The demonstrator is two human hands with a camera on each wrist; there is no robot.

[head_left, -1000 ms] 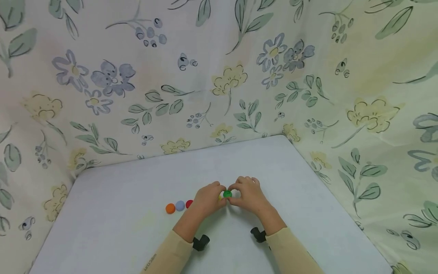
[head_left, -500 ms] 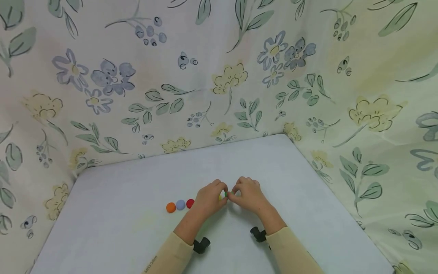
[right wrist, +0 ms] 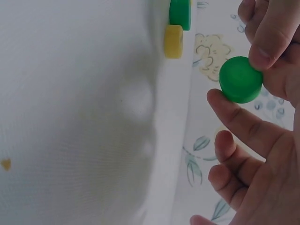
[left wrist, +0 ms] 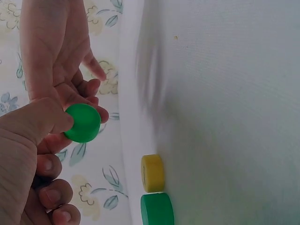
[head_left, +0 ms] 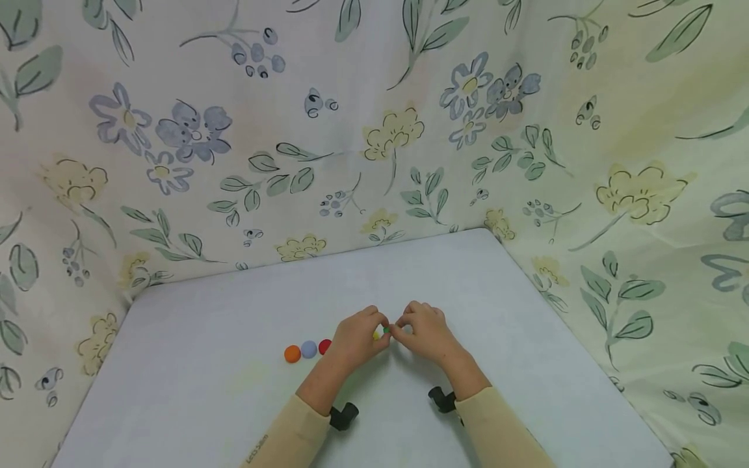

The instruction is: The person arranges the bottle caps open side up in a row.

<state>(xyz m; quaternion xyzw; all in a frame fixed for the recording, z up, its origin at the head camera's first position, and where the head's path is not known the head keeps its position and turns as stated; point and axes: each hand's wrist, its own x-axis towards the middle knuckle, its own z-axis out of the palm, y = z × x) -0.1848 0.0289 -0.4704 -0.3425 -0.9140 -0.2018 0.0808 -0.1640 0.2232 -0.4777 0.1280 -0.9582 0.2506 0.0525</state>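
Note:
A thick round green disc (left wrist: pixel 82 123) is held above the white table, seen edge-on in the head view. My left hand (head_left: pixel 359 335) pinches it between thumb and forefinger, the other fingers curled below. From the other side my right hand (head_left: pixel 428 333) grips its edge with thumb and forefinger; in the right wrist view the forefinger lies along the rim and the remaining fingers are loosely bent. A yellow disc (left wrist: pixel 153 173) and another green disc (left wrist: pixel 157 209) sit on the table beneath the hands.
An orange disc (head_left: pixel 292 353), a pale blue disc (head_left: pixel 309 349) and a red disc (head_left: pixel 325 347) lie in a row left of the left hand. The white table (head_left: pixel 193 377) meets a flowered cloth (head_left: pixel 351 130) at its back and right side.
Between both hands the green disc has turned from facing upward to edge-on. The right fingertips have closed in together at its rim, while both arms stay nearly in place.

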